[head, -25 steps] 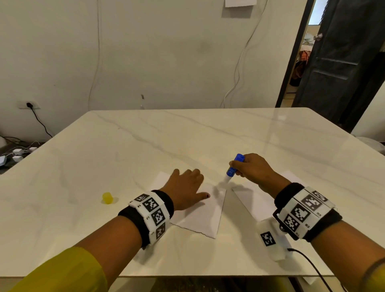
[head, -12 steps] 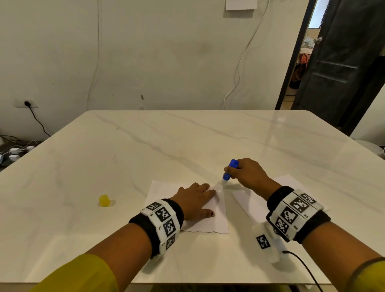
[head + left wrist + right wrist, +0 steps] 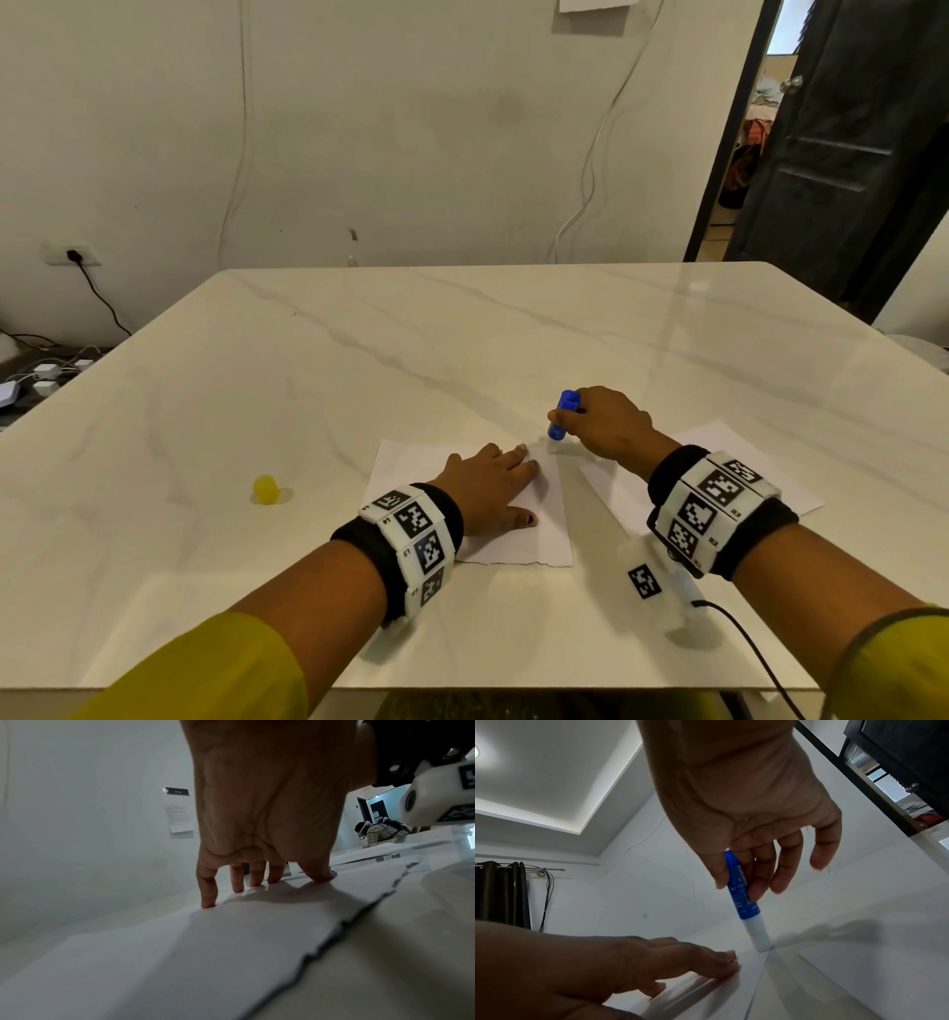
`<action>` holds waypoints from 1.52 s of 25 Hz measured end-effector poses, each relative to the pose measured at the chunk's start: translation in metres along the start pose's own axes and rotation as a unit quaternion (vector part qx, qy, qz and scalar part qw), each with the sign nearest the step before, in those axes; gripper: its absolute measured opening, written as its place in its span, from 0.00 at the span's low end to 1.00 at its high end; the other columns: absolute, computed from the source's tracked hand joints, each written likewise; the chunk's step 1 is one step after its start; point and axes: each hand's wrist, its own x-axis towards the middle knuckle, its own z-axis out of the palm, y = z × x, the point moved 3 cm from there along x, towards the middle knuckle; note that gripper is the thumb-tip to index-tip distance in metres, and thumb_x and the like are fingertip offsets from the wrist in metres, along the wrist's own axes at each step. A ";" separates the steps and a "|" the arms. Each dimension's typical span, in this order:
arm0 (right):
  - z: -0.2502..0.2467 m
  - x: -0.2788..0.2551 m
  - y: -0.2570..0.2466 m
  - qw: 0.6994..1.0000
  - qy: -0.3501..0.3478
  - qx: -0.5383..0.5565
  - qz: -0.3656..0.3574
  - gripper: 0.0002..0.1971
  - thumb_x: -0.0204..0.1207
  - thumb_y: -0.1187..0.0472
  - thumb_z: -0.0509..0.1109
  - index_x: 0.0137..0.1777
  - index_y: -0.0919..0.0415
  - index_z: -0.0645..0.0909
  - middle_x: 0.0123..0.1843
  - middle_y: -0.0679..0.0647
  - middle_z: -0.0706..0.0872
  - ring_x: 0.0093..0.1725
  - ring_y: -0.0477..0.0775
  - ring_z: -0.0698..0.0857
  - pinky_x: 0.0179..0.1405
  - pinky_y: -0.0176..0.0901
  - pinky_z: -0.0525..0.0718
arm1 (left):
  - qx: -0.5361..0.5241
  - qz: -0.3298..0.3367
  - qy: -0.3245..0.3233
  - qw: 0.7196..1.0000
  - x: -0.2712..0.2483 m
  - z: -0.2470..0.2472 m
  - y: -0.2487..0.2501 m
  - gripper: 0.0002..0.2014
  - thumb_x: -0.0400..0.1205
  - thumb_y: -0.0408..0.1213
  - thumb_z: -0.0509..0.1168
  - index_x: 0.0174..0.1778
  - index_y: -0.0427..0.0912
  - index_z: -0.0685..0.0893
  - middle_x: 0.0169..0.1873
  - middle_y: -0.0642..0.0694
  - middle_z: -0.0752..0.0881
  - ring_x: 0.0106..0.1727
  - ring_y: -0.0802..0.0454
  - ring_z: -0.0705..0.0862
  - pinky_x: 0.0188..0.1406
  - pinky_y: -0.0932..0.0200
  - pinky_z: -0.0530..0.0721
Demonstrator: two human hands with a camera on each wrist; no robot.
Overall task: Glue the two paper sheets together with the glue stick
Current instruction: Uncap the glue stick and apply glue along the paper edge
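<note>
On the near half of the marble bench (image 3: 359,360), the left hand (image 3: 488,488) lies palm down on the left paper sheet (image 3: 544,534), fingers straight and spread, tips pressing near its far right corner. The right hand (image 3: 606,426) hovers just beyond that corner, its grip closed around the blue glue stick (image 3: 560,416), thumb on one side and fingers on the other. The stick stands nearly upright, slightly tilted, blue base up and white end down. The right wrist view shows that white end (image 3: 759,937) touching the sheet's corner, which the head view blurs. The left wrist view shows the sheet's ragged torn near edge (image 3: 347,921). The second paper sheet (image 3: 719,447) lies under the right forearm. A yellow cap (image 3: 266,489) sits well apart, left.
</note>
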 end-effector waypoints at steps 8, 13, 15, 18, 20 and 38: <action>0.002 -0.010 -0.002 0.999 -0.005 -0.040 -0.005 0.17 0.78 0.45 0.61 0.52 0.59 0.77 0.47 0.53 0.77 0.48 0.55 0.75 0.53 0.50 0.66 | 0.002 0.000 0.002 1.000 -0.002 -0.003 0.001 0.34 0.83 0.54 0.55 0.82 0.45 0.52 0.83 0.45 0.51 0.80 0.43 0.58 0.70 0.37 0.70; 0.003 -0.023 0.002 0.999 -0.009 -0.038 -0.010 0.16 0.78 0.45 0.61 0.50 0.59 0.77 0.46 0.52 0.77 0.47 0.55 0.75 0.53 0.50 0.66 | 0.000 -0.005 -0.002 1.000 -0.002 -0.002 0.001 0.34 0.83 0.54 0.55 0.81 0.45 0.53 0.83 0.45 0.51 0.80 0.43 0.57 0.70 0.37 0.69; 0.003 -0.028 0.004 0.999 -0.010 -0.031 -0.009 0.18 0.78 0.45 0.61 0.54 0.60 0.79 0.46 0.52 0.78 0.48 0.55 0.75 0.53 0.50 0.67 | -0.003 -0.006 -0.001 1.000 -0.002 -0.002 0.001 0.34 0.83 0.54 0.54 0.82 0.45 0.52 0.83 0.46 0.50 0.80 0.43 0.57 0.70 0.37 0.68; 0.004 -0.037 0.005 0.999 -0.010 -0.031 -0.014 0.17 0.78 0.45 0.61 0.52 0.59 0.78 0.46 0.52 0.78 0.47 0.54 0.75 0.53 0.49 0.67 | -0.001 -0.007 -0.002 1.000 -0.001 -0.002 0.000 0.34 0.83 0.55 0.54 0.82 0.46 0.52 0.84 0.46 0.50 0.81 0.44 0.57 0.70 0.38 0.68; 0.005 -0.043 0.005 0.999 -0.013 -0.040 -0.020 0.15 0.78 0.45 0.60 0.50 0.57 0.77 0.46 0.51 0.78 0.47 0.54 0.76 0.52 0.49 0.67 | 0.000 -0.006 -0.002 1.000 -0.001 -0.002 0.001 0.34 0.83 0.54 0.55 0.81 0.46 0.52 0.83 0.46 0.50 0.80 0.44 0.57 0.70 0.38 0.68; 0.005 -0.086 0.008 0.996 -0.042 -0.075 -0.038 0.13 0.78 0.43 0.60 0.41 0.52 0.71 0.38 0.48 0.76 0.44 0.53 0.74 0.49 0.46 0.65 | -0.005 -0.018 -0.007 1.000 0.001 0.002 0.001 0.34 0.83 0.56 0.53 0.82 0.49 0.49 0.84 0.48 0.48 0.82 0.45 0.55 0.73 0.39 0.67</action>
